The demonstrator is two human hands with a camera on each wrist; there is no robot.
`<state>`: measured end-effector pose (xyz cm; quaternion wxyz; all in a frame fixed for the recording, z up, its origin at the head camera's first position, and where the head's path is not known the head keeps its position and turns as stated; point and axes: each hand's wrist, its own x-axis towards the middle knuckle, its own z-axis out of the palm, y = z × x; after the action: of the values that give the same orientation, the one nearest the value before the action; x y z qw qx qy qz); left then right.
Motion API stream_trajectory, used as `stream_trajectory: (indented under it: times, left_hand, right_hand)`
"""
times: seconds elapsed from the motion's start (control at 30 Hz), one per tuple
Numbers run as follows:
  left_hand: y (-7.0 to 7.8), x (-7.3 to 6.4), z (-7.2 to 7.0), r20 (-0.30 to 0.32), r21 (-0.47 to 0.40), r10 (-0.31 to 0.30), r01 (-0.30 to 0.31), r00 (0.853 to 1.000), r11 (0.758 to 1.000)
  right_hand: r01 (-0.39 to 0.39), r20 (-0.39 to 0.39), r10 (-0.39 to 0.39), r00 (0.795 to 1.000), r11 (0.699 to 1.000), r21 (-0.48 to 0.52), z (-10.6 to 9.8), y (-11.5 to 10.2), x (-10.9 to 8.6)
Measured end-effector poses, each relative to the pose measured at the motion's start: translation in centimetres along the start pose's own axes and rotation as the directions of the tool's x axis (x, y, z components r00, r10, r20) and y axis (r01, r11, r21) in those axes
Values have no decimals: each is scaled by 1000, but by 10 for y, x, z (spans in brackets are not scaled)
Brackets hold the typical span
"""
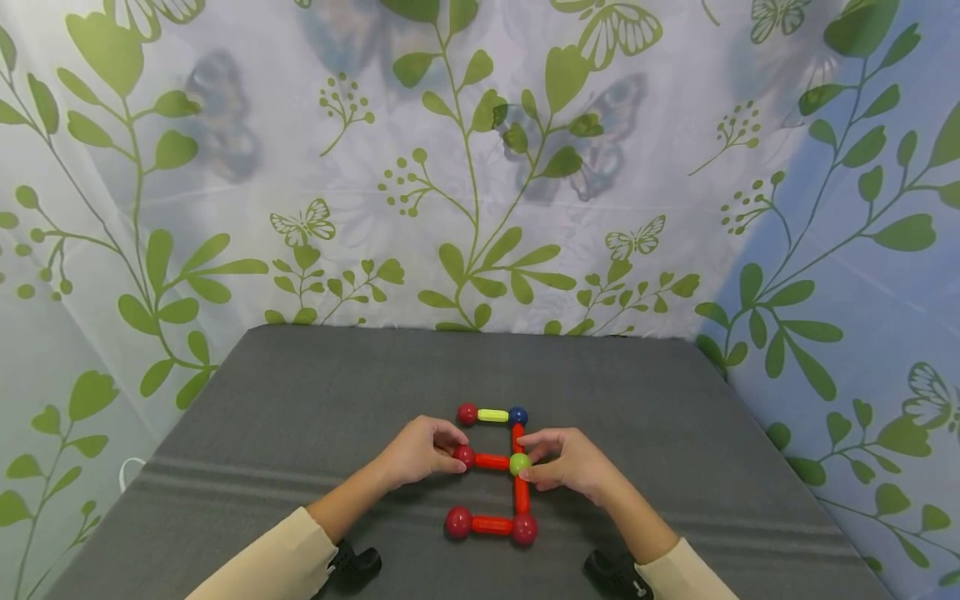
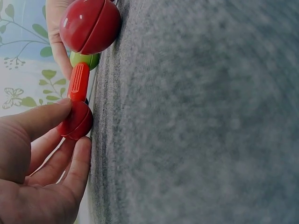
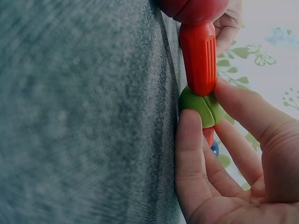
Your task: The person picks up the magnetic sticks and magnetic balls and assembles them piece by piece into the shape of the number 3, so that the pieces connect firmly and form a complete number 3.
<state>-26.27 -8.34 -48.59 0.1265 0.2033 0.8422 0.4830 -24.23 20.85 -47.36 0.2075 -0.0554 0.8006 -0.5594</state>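
A flat figure of coloured balls and rods lies on the grey cloth. My left hand [image 1: 422, 451] pinches the red ball [image 2: 76, 122] at the left end of its middle row. From that ball a red rod [image 1: 492, 462] runs to a green ball [image 3: 201, 107], which my right hand [image 1: 570, 463] holds between thumb and fingers. Red rods link the green ball up to a blue ball [image 1: 518, 416] and down to a larger red ball [image 1: 524, 528]. A yellow rod [image 1: 492, 415] joins the blue ball to another red ball [image 1: 467, 414]. Along the bottom, a red rod [image 1: 492, 525] connects two red balls.
Grey cloth covers the table [image 1: 337, 375]. Behind it hangs a pale curtain [image 1: 510, 208] with green leaves and butterflies. Black wrist devices [image 1: 356, 568] sit near both cream sleeves [image 1: 277, 554]. A white loop [image 1: 129, 473] shows past the table's left edge.
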Motion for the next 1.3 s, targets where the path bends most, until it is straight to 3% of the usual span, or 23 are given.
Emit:
stream_trajectory:
  times: [0.33, 1.07, 1.3]
  left_hand:
    - [0, -3, -1, 12, 23, -10, 10, 1000, 1000]
    - [-2, -2, 2, 62, -53, -9, 12, 998, 999]
    - [-11, -2, -12, 175, -68, 29, -18, 984, 997]
  right_hand:
    - [1, 11, -1, 1000, 1000, 9, 4, -1, -1]
    - [-40, -13, 40, 999, 999, 7, 4, 1, -3]
    - [-28, 35, 25, 999, 995, 91, 3, 8, -2]
